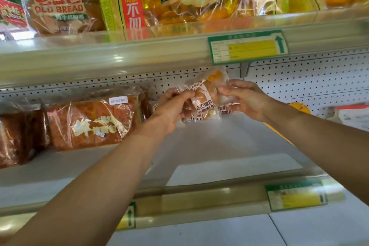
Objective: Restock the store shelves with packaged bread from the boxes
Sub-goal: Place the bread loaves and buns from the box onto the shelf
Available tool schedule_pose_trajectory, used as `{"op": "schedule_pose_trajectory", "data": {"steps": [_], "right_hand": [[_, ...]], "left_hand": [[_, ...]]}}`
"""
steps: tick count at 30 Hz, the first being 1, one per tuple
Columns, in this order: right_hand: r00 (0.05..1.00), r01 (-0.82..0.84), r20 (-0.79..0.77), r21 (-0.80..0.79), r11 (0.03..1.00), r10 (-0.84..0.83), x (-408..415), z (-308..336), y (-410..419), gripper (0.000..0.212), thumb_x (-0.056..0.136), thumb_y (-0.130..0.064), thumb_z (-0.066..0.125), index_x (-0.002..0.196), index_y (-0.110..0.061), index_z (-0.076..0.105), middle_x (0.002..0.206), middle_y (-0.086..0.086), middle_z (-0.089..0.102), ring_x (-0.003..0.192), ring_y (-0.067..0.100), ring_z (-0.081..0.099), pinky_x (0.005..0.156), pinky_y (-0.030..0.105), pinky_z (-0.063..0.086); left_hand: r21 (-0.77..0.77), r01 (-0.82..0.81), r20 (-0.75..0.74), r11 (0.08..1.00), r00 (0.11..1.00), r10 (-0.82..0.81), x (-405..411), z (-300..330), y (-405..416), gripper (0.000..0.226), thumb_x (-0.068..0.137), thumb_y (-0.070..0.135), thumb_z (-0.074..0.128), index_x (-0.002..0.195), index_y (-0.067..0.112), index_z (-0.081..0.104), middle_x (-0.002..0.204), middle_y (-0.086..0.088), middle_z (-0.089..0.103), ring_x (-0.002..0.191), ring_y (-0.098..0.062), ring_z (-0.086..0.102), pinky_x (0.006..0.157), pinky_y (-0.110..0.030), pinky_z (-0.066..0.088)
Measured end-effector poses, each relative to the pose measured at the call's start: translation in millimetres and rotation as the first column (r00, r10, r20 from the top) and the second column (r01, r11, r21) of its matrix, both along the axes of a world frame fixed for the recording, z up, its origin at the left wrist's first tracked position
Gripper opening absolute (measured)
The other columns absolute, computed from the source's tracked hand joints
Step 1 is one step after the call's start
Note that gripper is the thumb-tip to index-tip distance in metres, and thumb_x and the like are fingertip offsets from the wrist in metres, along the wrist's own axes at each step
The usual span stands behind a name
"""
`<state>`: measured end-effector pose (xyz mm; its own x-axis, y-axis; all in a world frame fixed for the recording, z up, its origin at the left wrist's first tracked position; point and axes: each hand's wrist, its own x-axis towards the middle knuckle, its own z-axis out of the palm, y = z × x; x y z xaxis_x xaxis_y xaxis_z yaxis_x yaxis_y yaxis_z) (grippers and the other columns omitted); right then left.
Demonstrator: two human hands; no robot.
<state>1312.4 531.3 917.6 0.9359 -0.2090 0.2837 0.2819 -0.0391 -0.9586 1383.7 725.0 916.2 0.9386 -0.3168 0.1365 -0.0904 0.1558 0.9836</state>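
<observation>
At the far left of the middle shelf [219, 142], dark loaves in clear bags are sitting against the back panel, and just right of them a large brown loaf [93, 124] with yellow lettering is lying face out. That stretch looks stocked.

Moving right, the left hand [171, 110] is reaching deep into the shelf with its fingers curled, pinching the left edge of a small bread packet [203, 100]. The packet is standing upright near the perforated back wall, and more small packets of the same kind seem to be sitting right behind and beside it, though how many is hard to tell. The right hand [245, 100] is pinching the packet's right edge between thumb and fingertips, so both hands are gripping the same packet, apparently settling it into the row.

Further right the shelf is showing bare white surface, with only an orange-yellow pack [299, 107] partly hidden behind the right forearm and a white pack [353, 116] at the far edge. The upper shelf [119, 54] is carrying large bags across its visible width.

My reading is that restocking is partway along: the left portion is filled, the small packets are only starting their row, and much of the middle and front of this shelf is waiting for stock. No boxes are in view, so what remains in them cannot be told.
</observation>
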Motion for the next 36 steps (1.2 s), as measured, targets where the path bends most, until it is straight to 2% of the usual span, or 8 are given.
{"op": "schedule_pose_trajectory", "data": {"steps": [6,9,12,15,20,27,32,36], "right_hand": [[0.981,0.134,-0.093,-0.319,0.938,-0.172,3.4,-5.6,-28.9,0.068,0.038,-0.046,0.089,0.094,-0.011,0.076,0.095,0.015,0.073,0.08,0.019,0.059,0.063,0.027,0.042],[0.946,0.249,-0.13,-0.288,0.925,-0.296,-0.6,-8.3,-56.4,0.035,0.06,-0.028,0.089,0.083,-0.01,0.068,0.082,0.012,0.066,0.074,0.022,0.055,0.058,0.026,0.037],[0.918,0.287,-0.171,-0.335,0.898,-0.357,4.8,-17.5,-82.5,0.022,0.073,-0.015,0.083,0.077,-0.015,0.062,0.067,-0.001,0.059,0.061,0.013,0.05,0.063,0.027,0.038],[0.91,0.278,-0.201,-0.351,0.894,-0.362,15.9,-22.0,-89.8,0.02,0.075,-0.006,0.081,0.075,-0.015,0.063,0.06,-0.002,0.058,0.059,0.013,0.048,0.06,0.028,0.035],[0.923,0.243,-0.201,-0.352,0.904,-0.327,46.2,-35.4,-104.3,0.021,0.071,-0.011,0.085,0.086,-0.011,0.069,0.078,0.005,0.07,0.076,0.02,0.059,0.065,0.028,0.04],[0.909,0.264,-0.218,-0.356,0.897,-0.354,66.5,-40.4,-109.9,0.029,0.068,-0.001,0.084,0.09,-0.01,0.067,0.092,0.012,0.07,0.089,0.028,0.065,0.077,0.032,0.049],[0.906,0.308,-0.184,-0.334,0.891,-0.382,68.3,-39.5,-105.1,0.034,0.069,0.01,0.08,0.072,-0.013,0.055,0.074,0.005,0.064,0.075,0.024,0.061,0.061,0.027,0.044],[0.898,0.302,-0.203,-0.362,0.882,-0.391,66.9,-39.4,-103.8,0.031,0.068,0.0,0.084,0.091,-0.008,0.065,0.079,0.004,0.067,0.078,0.021,0.062,0.058,0.025,0.044]], "left_hand": [[0.201,0.021,0.187,0.979,0.981,-0.059,10.2,-0.4,-22.2,0.037,0.083,0.016,0.078,0.113,0.008,0.059,0.11,-0.01,0.07,0.09,-0.026,0.069,0.083,-0.041,0.056],[0.392,-0.167,0.432,0.905,0.902,-0.021,29.6,-6.5,-24.0,0.049,0.082,0.023,0.079,0.123,0.013,0.054,0.121,-0.001,0.062,0.112,-0.019,0.06,0.09,-0.03,0.048],[0.607,-0.461,0.675,0.647,0.729,-0.113,48.5,-13.6,-21.8,0.071,0.083,0.029,0.078,0.143,0.02,0.042,0.144,-0.001,0.048,0.133,-0.022,0.042,0.109,-0.034,0.036],[0.693,-0.602,0.717,0.398,0.635,-0.287,62.4,-19.3,-30.1,0.091,0.08,0.042,0.077,0.153,0.024,0.025,0.157,-0.002,0.032,0.147,-0.022,0.024,0.123,-0.044,0.01],[0.698,-0.692,0.693,0.185,0.586,-0.419,76.2,-27.1,-50.5,0.099,0.079,0.058,0.071,0.154,0.025,0.017,0.157,-0.003,0.03,0.149,-0.019,0.021,0.122,-0.05,-0.005],[0.603,-0.783,0.766,0.154,0.515,-0.385,83.2,-32.3,-60.8,0.076,0.084,0.067,0.057,0.146,0.028,0.035,0.141,-0.003,0.045,0.135,-0.022,0.04,0.12,-0.05,0.012],[0.619,-0.774,0.755,0.13,0.542,-0.368,82.7,-31.8,-63.6,0.076,0.083,0.069,0.056,0.145,0.029,0.036,0.141,-0.002,0.044,0.135,-0.021,0.039,0.119,-0.052,0.011],[0.654,-0.747,0.729,0.12,0.578,-0.367,81.6,-30.5,-64.7,0.084,0.08,0.068,0.061,0.148,0.028,0.031,0.146,-0.003,0.041,0.139,-0.022,0.037,0.12,-0.056,0.007]]}}
